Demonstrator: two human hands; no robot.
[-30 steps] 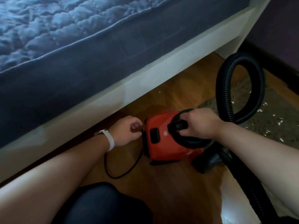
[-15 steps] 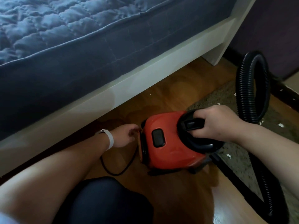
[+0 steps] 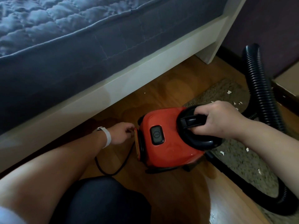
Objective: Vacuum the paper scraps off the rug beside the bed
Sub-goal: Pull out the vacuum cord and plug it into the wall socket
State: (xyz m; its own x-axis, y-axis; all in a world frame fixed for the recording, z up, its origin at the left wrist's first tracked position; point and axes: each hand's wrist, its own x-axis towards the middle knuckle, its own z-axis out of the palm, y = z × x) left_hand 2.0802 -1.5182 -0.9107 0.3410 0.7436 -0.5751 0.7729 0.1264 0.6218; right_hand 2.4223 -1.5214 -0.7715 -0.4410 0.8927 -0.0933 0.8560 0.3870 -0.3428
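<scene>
A small red canister vacuum [image 3: 168, 143] stands on the wooden floor, half on the edge of a grey-brown rug [image 3: 239, 159]. My right hand [image 3: 216, 120] grips its black carry handle [image 3: 192, 122] from above. My left hand [image 3: 121, 133] reaches to the vacuum's rear end, fingers curled at the spot where the black power cord [image 3: 111, 168] comes out; what they pinch is hidden. The black ribbed hose [image 3: 262, 88] loops up at the right and runs round behind my right arm. White paper scraps [image 3: 222, 153] lie scattered over the rug.
The bed with a blue quilted mattress [image 3: 80, 38] and a white frame [image 3: 129, 81] fills the upper left; its leg [image 3: 210, 50] stands near the rug. A dark wall and skirting are at the right. My knee in dark cloth [image 3: 100, 201] is at the bottom.
The vacuum has shifted to the right and slightly nearer the rug with my right hand on its handle. My left hand has stayed at the rear end by the cord.
</scene>
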